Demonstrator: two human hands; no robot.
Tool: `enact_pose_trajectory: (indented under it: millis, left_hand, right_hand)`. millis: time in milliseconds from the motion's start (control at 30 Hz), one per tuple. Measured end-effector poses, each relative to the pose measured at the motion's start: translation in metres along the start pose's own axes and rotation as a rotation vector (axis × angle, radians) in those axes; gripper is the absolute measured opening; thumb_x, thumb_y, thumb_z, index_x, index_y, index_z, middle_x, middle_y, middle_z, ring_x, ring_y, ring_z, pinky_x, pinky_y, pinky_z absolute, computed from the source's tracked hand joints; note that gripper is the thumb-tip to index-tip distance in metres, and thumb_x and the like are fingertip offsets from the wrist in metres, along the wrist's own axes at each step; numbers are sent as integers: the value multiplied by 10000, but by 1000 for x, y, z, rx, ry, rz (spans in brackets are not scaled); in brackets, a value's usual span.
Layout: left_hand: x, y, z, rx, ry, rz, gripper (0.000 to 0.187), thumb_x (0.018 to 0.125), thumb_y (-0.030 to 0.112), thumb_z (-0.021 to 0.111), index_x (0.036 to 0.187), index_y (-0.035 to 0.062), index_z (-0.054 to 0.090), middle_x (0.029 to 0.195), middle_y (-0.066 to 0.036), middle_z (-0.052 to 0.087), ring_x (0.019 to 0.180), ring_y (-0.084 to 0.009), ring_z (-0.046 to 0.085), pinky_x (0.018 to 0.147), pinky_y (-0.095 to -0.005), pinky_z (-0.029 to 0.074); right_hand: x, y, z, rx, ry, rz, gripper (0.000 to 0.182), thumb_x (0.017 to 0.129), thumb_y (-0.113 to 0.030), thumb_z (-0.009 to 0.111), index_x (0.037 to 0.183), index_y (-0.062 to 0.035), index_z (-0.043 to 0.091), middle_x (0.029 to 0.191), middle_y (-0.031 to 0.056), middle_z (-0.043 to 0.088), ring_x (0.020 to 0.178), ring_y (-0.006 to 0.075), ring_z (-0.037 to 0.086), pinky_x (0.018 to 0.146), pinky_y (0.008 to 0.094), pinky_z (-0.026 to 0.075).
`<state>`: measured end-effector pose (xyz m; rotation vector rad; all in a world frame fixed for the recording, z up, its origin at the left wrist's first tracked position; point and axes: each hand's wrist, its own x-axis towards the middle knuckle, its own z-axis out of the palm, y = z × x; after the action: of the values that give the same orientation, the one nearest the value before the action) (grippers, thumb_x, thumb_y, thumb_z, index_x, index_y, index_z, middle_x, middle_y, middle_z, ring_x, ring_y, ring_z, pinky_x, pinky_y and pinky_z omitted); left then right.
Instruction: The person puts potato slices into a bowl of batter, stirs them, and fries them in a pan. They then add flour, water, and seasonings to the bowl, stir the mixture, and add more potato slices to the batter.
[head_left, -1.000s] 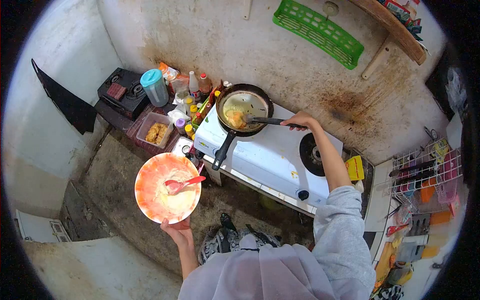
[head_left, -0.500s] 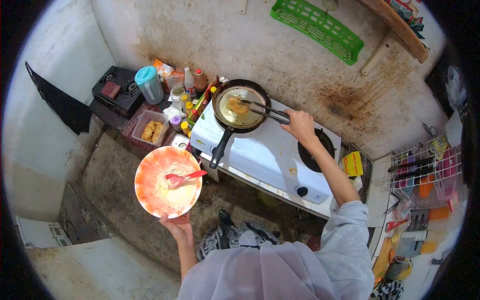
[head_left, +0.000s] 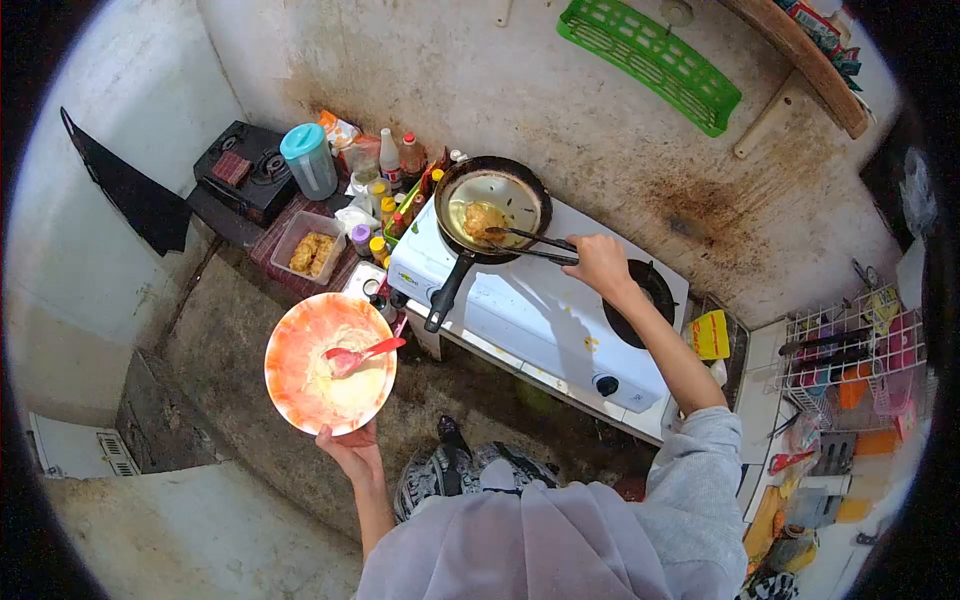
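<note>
My left hand (head_left: pixel 352 450) grips the near rim of an orange and white bowl (head_left: pixel 290 345) with pale batter (head_left: pixel 345 393) in it. A red spoon (head_left: pixel 345 362) rests in the batter, its handle pointing right. My right hand (head_left: pixel 600 268) is closed on black tongs (head_left: pixel 545 248), which reach left into a black frying pan (head_left: pixel 444 205) on the white stove (head_left: pixel 500 310). At the tongs' tips a golden-brown fried piece (head_left: pixel 483 220) lies in the oil. Whether the tips pinch it I cannot tell.
Left of the stove stand a plastic box (head_left: pixel 290 252) of fried pieces, a blue-lidded jug (head_left: pixel 312 170), several bottles (head_left: pixel 390 160) and a small black stove (head_left: pixel 245 180). A second burner (head_left: pixel 655 300) is under my right forearm. A dish rack (head_left: pixel 850 345) is at the right.
The tongs have come down lower and flatter, and the fried piece now lies flatter in the oil. My right hand is slightly lower. The whole view has shifted a little.
</note>
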<state>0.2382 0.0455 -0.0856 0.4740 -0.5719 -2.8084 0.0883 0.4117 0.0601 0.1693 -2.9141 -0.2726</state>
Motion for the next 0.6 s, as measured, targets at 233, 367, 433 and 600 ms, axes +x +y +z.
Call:
enact_pose_trajectory:
  millis: [233, 367, 433, 600]
  left_hand:
    - [-6, -2, 6, 21, 1, 11, 590, 723, 392, 508, 1210, 116, 322, 1203, -52, 417, 1066, -197, 444, 853, -385, 421]
    - [-17, -4, 21, 84, -39, -6, 610, 720, 390, 507, 1222, 112, 300, 1215, -61, 397, 1084, -209, 426, 876, -391, 401]
    - [-21, -8, 28, 111, -54, -30, 619, 719, 390, 506, 1227, 110, 291, 1221, -65, 388, 1092, -214, 416, 884, -393, 393]
    - [-37, -36, 52, 223, -139, -135, 639, 698, 393, 510, 1227, 112, 289, 1216, -78, 383, 1082, -220, 423, 859, -378, 412]
  right_hand:
    - [-5, 16, -27, 148, -27, 128, 451, 531, -315, 709, 888, -52, 623, 667, 147, 601, 673, 278, 592, 649, 355, 471]
    - [-32, 50, -12, 366, 143, 248, 450, 547, -336, 718, 881, -48, 627, 673, 125, 609, 599, 224, 592, 558, 307, 460]
    - [-59, 59, -13, 885, -60, 609, 417, 606, -333, 703, 875, -25, 623, 615, 61, 588, 461, 112, 511, 444, 234, 400]
    - [-165, 89, -4, 1332, -12, 832, 451, 693, -290, 657, 1006, 12, 538, 623, -8, 526, 402, 36, 392, 326, 180, 255]
